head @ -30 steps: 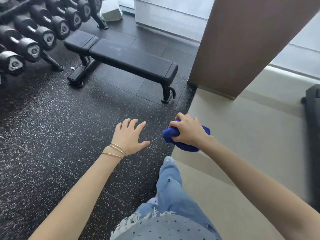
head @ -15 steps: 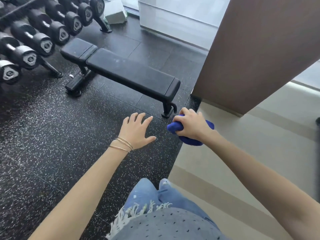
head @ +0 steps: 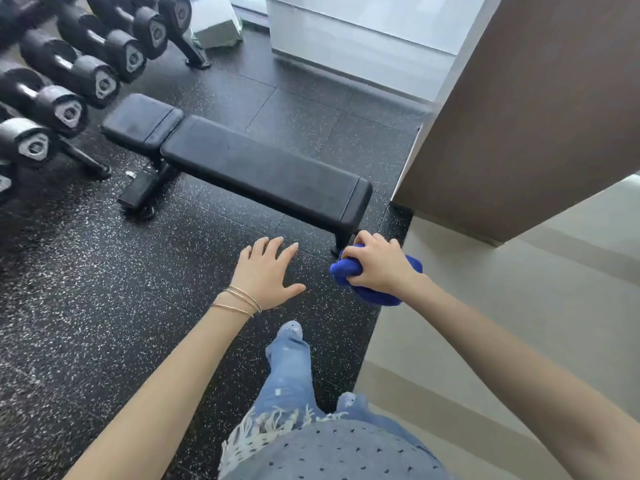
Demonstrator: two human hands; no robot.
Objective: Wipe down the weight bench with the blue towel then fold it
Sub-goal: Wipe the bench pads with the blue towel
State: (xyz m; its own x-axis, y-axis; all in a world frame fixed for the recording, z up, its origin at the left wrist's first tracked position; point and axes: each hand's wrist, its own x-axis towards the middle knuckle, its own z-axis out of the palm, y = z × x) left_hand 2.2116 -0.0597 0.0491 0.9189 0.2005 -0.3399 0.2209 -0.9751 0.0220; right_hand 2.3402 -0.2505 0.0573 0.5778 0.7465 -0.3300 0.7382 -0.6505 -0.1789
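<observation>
I am at the approach step; no wiping has begun. My right hand (head: pixel 377 268) is closed around the bunched blue towel (head: pixel 375 277), held in the air near the foot end of the weight bench (head: pixel 263 173). My left hand (head: pixel 266 271) is spread flat and empty. The bench's long axis runs from upper left, by the dumbbell rack (head: pixel 65 81), to lower right. Next I must lower the towel onto the pad.

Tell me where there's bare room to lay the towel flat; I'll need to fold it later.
The weight bench top is bare along both pads. The speckled floor between bench and left hand is open, as is the beige floor beside the right hand. The dumbbell rack side is crowded.
</observation>
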